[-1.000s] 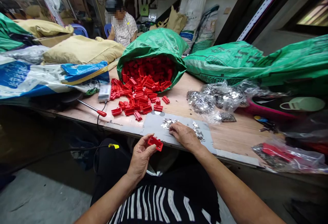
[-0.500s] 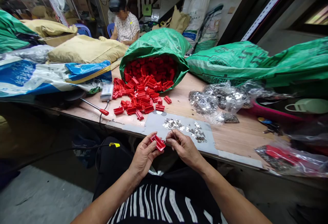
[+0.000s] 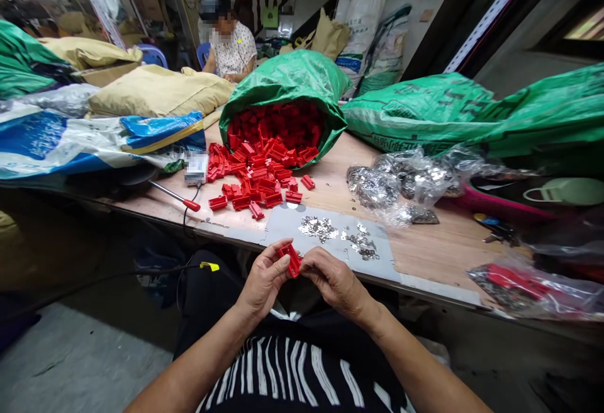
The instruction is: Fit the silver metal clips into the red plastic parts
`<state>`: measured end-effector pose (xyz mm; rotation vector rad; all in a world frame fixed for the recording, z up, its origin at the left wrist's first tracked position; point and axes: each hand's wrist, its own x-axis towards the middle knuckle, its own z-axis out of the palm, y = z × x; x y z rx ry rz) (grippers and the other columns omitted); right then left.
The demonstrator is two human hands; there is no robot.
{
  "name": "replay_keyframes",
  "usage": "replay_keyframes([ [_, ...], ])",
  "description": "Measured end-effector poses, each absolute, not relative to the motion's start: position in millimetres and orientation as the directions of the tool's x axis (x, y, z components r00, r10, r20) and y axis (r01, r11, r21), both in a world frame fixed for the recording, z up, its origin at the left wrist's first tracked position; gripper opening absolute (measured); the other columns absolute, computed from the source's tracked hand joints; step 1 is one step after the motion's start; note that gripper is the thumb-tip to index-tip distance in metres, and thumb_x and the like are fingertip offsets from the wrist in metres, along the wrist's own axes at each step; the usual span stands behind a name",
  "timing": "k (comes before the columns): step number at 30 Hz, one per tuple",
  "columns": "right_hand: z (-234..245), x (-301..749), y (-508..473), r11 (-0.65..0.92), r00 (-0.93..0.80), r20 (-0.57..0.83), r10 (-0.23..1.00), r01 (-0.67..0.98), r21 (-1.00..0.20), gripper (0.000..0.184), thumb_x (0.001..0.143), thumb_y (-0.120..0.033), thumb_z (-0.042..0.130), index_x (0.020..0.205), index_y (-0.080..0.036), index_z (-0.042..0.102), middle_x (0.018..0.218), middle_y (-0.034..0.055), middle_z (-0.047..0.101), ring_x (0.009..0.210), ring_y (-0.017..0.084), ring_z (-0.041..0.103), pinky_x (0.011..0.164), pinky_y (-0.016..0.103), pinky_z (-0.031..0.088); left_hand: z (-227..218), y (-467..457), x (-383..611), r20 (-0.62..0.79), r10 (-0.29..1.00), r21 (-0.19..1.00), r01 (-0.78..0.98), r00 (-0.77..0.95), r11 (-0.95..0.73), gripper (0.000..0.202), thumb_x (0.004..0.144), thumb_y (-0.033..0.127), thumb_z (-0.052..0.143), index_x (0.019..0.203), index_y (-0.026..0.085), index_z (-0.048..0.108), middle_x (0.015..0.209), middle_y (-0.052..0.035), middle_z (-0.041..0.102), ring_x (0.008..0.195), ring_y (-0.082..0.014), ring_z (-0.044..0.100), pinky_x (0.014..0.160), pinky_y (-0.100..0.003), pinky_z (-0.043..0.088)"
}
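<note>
My left hand (image 3: pixel 263 279) grips a small red plastic housing (image 3: pixel 291 260), an open trough shape, between thumb and fingers over the table's front edge. Against its right end, my right hand (image 3: pixel 331 277) is closed in a pinch; whatever those fingertips hold is hidden. Just beyond the hands, small flat metal pieces (image 3: pixel 319 228) lie in a pile on a grey sheet (image 3: pixel 280 224). To their right is a second group of metal pieces (image 3: pixel 361 243). A heap of similar red housings (image 3: pixel 257 177) spills from a green woven sack (image 3: pixel 292 73).
Clear bags of metal parts (image 3: pixel 377 186) sit to the right, near a pink tray (image 3: pixel 486 205). A red-handled lever (image 3: pixel 189 204) juts out at the left. Green sacks (image 3: pixel 425 107) and a tan sack (image 3: pixel 160 90) line the back. Another person (image 3: pixel 231 41) sits behind the table.
The red housing has been turned more upright in my left hand. My right hand has moved slightly left, its fingers closing in against the housing's end.
</note>
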<state>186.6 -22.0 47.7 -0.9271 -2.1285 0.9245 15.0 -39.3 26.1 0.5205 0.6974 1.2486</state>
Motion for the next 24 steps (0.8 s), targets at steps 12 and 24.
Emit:
replay_keyframes([
  [12,43,193,-26,0.223,-0.442,0.058,0.895,0.332,-0.917,0.015,0.092,-0.036,0.05,0.097,-0.022,0.049,0.086,0.0005,0.058,0.071,0.014,0.05,0.067,0.027,0.041,27,-39,20,-0.085,0.988,0.832,-0.536,0.126,0.14,0.036,0.076,0.025,0.071,0.111,0.02,0.065,0.099,-0.0051,0.069,0.094,-0.0171,0.062,0.087,-0.029,0.046],
  [24,39,204,-11,0.21,-0.399,0.007,0.917,0.467,-0.859,0.015,0.089,-0.033,0.053,0.1,-0.022,0.049,0.095,0.002,0.055,0.08,0.015,0.053,0.074,0.03,0.046,11,-31,21,0.195,0.966,0.958,-0.243,0.172,-0.15,0.034,0.075,0.019,0.072,0.105,0.022,0.056,0.108,-0.0056,0.066,0.097,-0.0192,0.064,0.089,-0.032,0.05],
])
